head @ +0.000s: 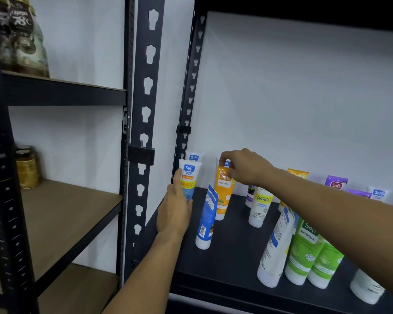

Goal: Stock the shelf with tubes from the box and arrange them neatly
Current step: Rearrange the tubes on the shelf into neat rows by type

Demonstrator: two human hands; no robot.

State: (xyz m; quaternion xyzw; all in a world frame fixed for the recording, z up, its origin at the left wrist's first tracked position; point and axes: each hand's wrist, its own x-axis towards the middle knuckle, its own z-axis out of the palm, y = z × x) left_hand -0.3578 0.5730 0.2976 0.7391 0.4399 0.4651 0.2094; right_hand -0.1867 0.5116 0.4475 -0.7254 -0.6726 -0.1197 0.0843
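Left hand (176,211) around white tube (188,181); right fingers (230,172) pinching orange tube (222,193).

The dark shelf (234,250) had bare room across its middle, between the blue-backed tube (206,219) and the leaning white tube (276,248). Its left back corner was crowded: the left hand (175,211) gripped a white and blue tube (188,180) hard by the slotted upright (145,123), another tube just behind it. The right hand (243,166) pinched the top of an orange tube (222,193), its forearm barring the way over the green tubes (313,252) at the right front. High above the tubes the space stood open.
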